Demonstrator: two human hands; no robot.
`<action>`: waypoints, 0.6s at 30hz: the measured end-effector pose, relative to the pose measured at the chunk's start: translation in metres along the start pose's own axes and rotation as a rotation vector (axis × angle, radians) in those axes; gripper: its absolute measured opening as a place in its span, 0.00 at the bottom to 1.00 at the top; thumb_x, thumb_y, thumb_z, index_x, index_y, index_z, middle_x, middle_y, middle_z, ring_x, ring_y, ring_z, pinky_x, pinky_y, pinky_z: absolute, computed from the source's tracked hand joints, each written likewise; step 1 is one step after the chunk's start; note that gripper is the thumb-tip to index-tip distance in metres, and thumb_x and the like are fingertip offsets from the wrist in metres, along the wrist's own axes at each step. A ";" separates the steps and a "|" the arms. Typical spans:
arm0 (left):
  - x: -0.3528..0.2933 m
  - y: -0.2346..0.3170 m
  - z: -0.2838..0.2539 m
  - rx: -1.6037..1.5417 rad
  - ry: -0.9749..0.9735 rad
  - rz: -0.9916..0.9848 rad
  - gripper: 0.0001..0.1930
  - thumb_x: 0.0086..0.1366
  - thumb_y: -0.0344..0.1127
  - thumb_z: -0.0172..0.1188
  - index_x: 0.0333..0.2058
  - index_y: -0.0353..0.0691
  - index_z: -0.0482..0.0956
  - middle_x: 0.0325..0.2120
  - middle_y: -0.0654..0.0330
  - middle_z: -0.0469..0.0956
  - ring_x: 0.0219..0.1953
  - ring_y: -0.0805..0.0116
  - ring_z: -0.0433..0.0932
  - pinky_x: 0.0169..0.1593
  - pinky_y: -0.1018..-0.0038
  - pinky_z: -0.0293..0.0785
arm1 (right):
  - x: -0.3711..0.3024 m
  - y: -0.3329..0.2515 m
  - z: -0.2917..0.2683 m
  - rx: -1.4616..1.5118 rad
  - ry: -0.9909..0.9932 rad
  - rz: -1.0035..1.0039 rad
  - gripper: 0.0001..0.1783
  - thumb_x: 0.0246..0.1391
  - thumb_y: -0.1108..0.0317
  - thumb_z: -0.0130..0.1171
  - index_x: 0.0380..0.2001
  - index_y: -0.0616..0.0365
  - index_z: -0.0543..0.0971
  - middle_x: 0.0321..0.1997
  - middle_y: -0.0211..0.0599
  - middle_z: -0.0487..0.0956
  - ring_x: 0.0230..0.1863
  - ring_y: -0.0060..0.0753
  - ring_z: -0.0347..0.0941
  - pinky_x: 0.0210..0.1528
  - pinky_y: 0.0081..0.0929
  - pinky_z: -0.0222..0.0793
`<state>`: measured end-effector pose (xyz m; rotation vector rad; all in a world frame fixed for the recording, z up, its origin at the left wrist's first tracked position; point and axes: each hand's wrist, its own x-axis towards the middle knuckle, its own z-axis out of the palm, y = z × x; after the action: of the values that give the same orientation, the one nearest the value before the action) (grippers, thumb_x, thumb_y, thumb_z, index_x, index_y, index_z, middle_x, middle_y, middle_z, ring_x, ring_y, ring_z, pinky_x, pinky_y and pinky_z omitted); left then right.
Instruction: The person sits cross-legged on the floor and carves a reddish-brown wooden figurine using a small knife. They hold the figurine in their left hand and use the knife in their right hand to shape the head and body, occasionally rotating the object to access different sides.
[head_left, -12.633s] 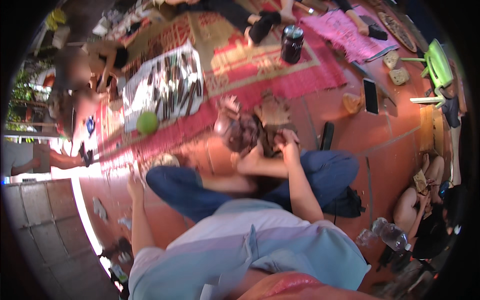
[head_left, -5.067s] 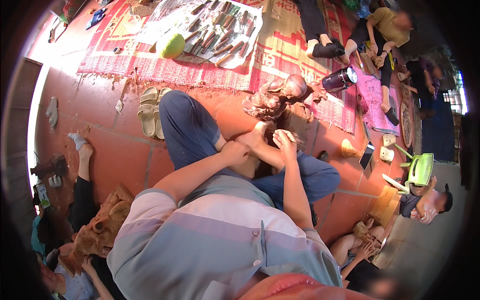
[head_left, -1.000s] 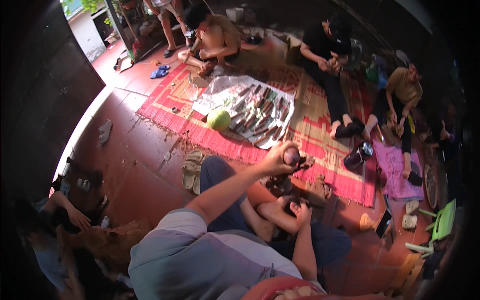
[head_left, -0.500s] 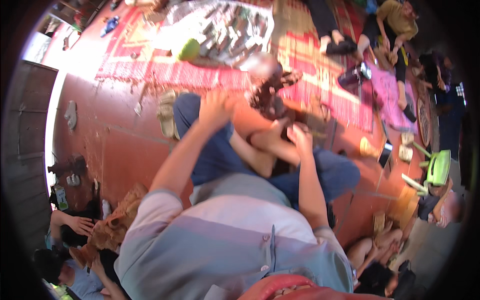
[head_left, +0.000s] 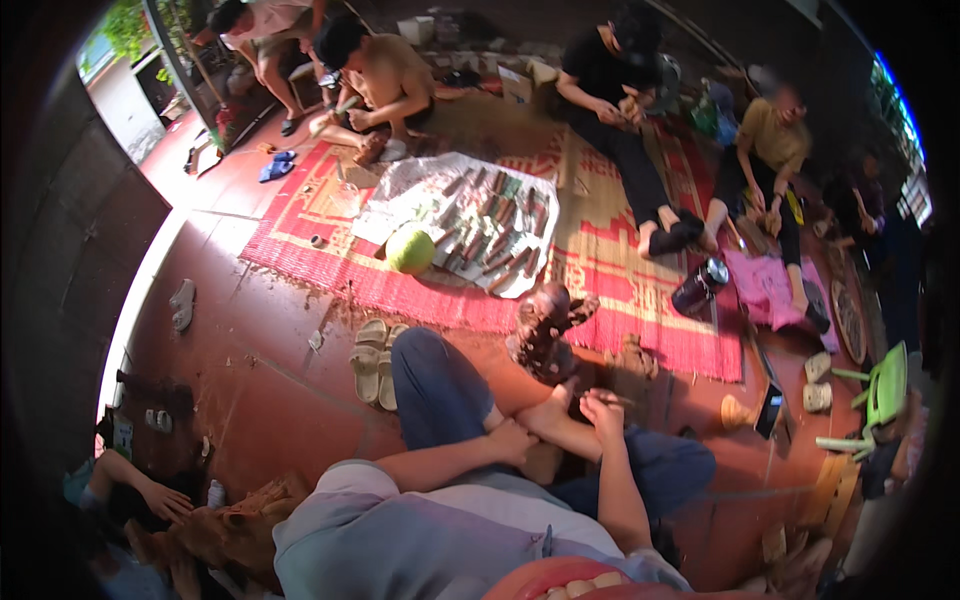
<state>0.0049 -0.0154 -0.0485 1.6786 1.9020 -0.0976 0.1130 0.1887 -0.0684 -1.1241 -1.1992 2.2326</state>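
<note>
I sit cross-legged on the red tiled floor in blue jeans. My left hand (head_left: 514, 441) lies curled against my ankle beside my bare foot (head_left: 556, 412); whether it grips is unclear. My right hand (head_left: 603, 411) is just right of the foot, its fingers pinched on what looks like a thin stick-like tool (head_left: 618, 399). A dark wooden carving (head_left: 544, 330) stands on the floor just beyond my foot, with neither hand touching it.
A pair of sandals (head_left: 374, 360) lies left of my knee. Beyond are a red mat (head_left: 330, 250), a green ball (head_left: 410, 248), a white sheet with several tools (head_left: 470, 210) and a dark flask (head_left: 699, 286). Several people sit at the back; another person's hand (head_left: 160, 497) is lower left.
My left hand has come back from the carving to my ankle. The carving, held up a second ago, now stands on the floor. My head has tilted up toward the mat.
</note>
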 end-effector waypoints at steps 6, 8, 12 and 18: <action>-0.021 -0.052 -0.102 -1.128 0.749 -0.241 0.11 0.66 0.37 0.52 0.32 0.37 0.79 0.22 0.66 0.78 0.22 0.80 0.74 0.26 0.82 0.68 | -0.004 -0.020 -0.012 0.137 0.168 -0.115 0.10 0.56 0.68 0.58 0.40 0.60 0.74 0.28 0.36 0.77 0.27 0.28 0.77 0.32 0.27 0.79; -0.044 -0.060 -0.152 -1.265 1.022 -0.182 0.11 0.68 0.38 0.50 0.39 0.36 0.77 0.30 0.65 0.78 0.29 0.80 0.73 0.34 0.82 0.68 | -0.016 -0.047 -0.009 0.178 0.165 -0.245 0.12 0.57 0.67 0.57 0.41 0.62 0.72 0.31 0.37 0.77 0.28 0.30 0.78 0.30 0.27 0.80; -0.052 -0.045 -0.216 -1.273 1.062 0.169 0.25 0.66 0.37 0.54 0.60 0.38 0.60 0.53 0.57 0.67 0.54 0.71 0.66 0.57 0.72 0.61 | -0.023 -0.124 0.027 0.256 0.038 -0.443 0.11 0.59 0.68 0.54 0.43 0.61 0.71 0.38 0.40 0.77 0.33 0.33 0.79 0.35 0.33 0.81; -0.016 -0.031 -0.208 -0.940 1.018 0.147 0.34 0.53 0.32 0.68 0.57 0.35 0.62 0.51 0.53 0.68 0.52 0.65 0.69 0.55 0.71 0.66 | -0.050 -0.219 0.137 -0.034 -0.241 -0.526 0.09 0.59 0.69 0.55 0.40 0.63 0.74 0.34 0.32 0.77 0.34 0.24 0.76 0.38 0.29 0.78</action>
<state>-0.1022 0.0533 0.1199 1.1987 1.8797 1.6997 0.0251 0.2102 0.1790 -0.4746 -1.4315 1.9707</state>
